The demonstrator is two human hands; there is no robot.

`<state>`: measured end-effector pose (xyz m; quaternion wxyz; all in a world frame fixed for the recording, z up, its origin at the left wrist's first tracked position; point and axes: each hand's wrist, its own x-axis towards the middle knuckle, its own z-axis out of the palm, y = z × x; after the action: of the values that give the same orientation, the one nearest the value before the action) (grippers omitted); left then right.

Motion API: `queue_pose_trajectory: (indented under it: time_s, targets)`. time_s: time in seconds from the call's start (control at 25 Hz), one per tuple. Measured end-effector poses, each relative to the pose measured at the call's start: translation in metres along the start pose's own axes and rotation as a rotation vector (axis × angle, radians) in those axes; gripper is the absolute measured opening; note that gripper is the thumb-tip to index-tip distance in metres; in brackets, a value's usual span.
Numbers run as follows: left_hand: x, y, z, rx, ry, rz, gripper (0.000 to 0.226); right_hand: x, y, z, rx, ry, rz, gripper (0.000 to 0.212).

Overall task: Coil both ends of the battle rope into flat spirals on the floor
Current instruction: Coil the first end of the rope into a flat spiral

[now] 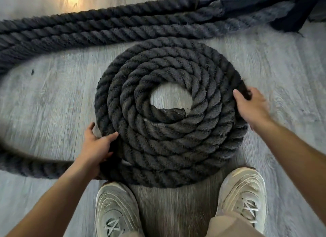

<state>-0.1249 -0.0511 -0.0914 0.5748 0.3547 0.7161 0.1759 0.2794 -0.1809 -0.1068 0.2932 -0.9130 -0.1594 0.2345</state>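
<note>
A thick dark battle rope lies in a flat spiral (167, 141) on the grey wood floor, several turns wide, with its taped end (173, 113) at the open centre. My left hand (96, 146) grips the outer turn at the spiral's lower left, thumb on top. My right hand (251, 107) grips the outer turn at the right edge, its fingers curled over the rope's outside. The loose rope (30, 166) leaves the spiral at the lower left and curves away, blurred.
Two more runs of the rope (109, 28) lie side by side across the floor behind the spiral, leading to a dark metal frame (264, 3) at the top right. My two pale sneakers (116, 208) stand just in front of the spiral.
</note>
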Motion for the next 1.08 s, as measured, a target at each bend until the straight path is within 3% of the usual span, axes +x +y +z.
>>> queue_pose_trajectory:
  time_s: [0.12, 0.28, 0.44, 0.6, 0.8, 0.96, 1.08]
  targets:
    - [0.032, 0.027, -0.004, 0.111, 0.041, 0.11, 0.086, -0.054, 0.031, -0.004, 0.023, -0.043, 0.019, 0.062]
    - [0.071, 0.076, 0.001, 0.19, 0.041, 0.252, 0.066, -0.1, 0.049, -0.004, 0.027, -0.12, 0.071, 0.058]
    - [0.083, 0.077, 0.01, 0.259, 0.054, 0.354, 0.05, -0.094, 0.042, -0.003, -0.052, -0.186, 0.055, 0.063]
    - [0.055, 0.045, 0.006, 0.169, 0.057, 0.285, 0.051, -0.035, 0.012, -0.022, -0.075, -0.292, 0.02, 0.048]
    - [-0.005, -0.007, 0.005, 0.064, -0.024, 0.102, 0.063, 0.028, -0.029, -0.021, -0.261, -0.13, -0.144, 0.054]
    - [0.0, 0.0, 0.006, -0.004, -0.017, 0.014, 0.062, -0.001, -0.013, 0.001, -0.21, -0.03, 0.002, 0.062]
    - [0.032, 0.027, 0.001, 0.111, 0.088, 0.134, 0.062, -0.049, 0.021, -0.002, -0.206, -0.079, 0.014, 0.068]
